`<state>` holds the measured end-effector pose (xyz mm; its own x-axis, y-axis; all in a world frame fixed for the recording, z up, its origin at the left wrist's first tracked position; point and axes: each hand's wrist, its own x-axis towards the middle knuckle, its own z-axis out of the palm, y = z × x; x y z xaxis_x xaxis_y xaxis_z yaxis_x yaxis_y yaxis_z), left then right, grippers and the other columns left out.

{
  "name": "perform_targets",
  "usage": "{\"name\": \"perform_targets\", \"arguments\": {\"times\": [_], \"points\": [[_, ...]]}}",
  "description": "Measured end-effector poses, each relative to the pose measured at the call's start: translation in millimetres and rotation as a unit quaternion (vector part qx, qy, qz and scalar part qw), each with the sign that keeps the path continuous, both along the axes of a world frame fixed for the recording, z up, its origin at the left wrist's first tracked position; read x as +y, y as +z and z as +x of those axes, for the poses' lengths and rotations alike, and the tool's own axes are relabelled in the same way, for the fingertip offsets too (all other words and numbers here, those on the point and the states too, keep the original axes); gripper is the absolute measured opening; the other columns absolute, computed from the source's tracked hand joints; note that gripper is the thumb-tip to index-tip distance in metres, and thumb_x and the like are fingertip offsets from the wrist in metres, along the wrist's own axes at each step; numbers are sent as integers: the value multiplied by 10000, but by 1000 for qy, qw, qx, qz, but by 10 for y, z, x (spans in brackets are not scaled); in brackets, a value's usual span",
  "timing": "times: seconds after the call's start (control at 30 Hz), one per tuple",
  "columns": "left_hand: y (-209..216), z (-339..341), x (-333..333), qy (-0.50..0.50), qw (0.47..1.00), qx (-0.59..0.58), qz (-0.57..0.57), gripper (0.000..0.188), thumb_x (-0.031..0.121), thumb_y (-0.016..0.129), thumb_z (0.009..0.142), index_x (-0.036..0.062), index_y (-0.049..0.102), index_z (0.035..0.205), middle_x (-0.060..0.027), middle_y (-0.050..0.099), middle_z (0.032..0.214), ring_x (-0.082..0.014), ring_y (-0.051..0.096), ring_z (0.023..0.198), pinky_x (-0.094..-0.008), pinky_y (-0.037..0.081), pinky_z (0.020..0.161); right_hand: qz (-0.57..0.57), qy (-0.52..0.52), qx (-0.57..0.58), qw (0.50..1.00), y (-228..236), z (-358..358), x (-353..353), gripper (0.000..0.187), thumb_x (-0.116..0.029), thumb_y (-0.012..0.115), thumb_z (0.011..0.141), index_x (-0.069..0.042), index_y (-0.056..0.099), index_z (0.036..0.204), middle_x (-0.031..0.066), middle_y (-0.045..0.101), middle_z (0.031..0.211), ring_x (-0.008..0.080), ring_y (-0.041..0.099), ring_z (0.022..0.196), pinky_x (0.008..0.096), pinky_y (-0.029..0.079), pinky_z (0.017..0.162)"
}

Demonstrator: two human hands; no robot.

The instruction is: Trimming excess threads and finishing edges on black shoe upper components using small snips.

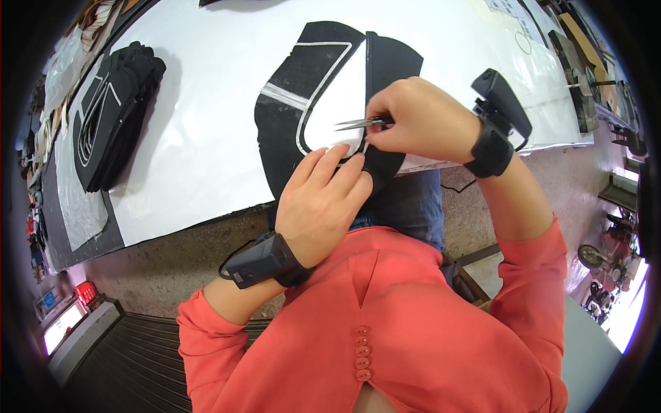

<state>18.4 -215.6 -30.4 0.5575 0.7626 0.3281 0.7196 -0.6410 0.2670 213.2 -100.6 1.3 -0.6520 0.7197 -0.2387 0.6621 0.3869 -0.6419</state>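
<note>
Landmark: black fabric panel [289,131] with white piping, flat on the white table [206,138], near edge overhanging toward the lap.
Right hand [420,120]: closed round small metal snips [361,124], at the panel's right edge.
Snips axis: roughly level, tips pointing left across the panel's white inset, just above the left fingertips.
Left hand [323,203]: flat on the panel's near edge, fingers extended, pinning cloth, gripping nothing.
Nearer hand: right, already at the cut spot; left just below it.
Stack of like panels [113,113]: well left of the landmark.
Papers [509,17]: white sheets, far right of the panel; print too small to tell.
Wrist devices: black, one strapped on each arm.
</note>
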Motion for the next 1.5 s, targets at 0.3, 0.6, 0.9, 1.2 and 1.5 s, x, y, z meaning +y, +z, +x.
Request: {"name": "perform_targets", "arguments": {"times": [0.3,0.6,0.9,1.2,1.5], "points": [[-11,21,3,3,1000,-25,-11,262,34,609,789,42,659,1046,-97,660,1149,-307,599,1157,-448,497,950,-27,-14,4,1000,-82,-17,89,260,-194,688,726,45,718,825,220,671,733,352,678,697,374,546,682],[-15,66,-32,29,999,1,-14,316,34,600,813,37,674,1120,-89,656,1227,-317,570,1215,-471,472,1003,-14,-1,3,1000,-141,0,105,259,-208,708,750,40,718,828,190,655,700,298,630,642,357,512,642],[-62,44,-46,29,999,-24,5,291,33,617,805,34,696,1085,-92,668,1219,-307,598,1174,-459,482,985,-113,41,60,991,-18,105,203,240,-189,719,777,45,676,807,140,591,649,216,552,589,328,465,595],[-39,121,16,30,1000,-7,-3,263,26,609,802,45,667,1057,-88,657,1201,-309,579,1206,-463,463,1011,-59,22,1,998,-70,23,166,225,-173,699,752,40,709,825,188,672,723,294,680,685,349,534,666],[-17,164,29,35,999,6,-10,222,27,596,815,56,647,1029,-85,650,1223,-310,566,1235,-476,437,1043,0,35,57,998,-138,126,255,223,-189,738,781,24,689,827,135,601,657,216,545,581,328,455,586]]}}
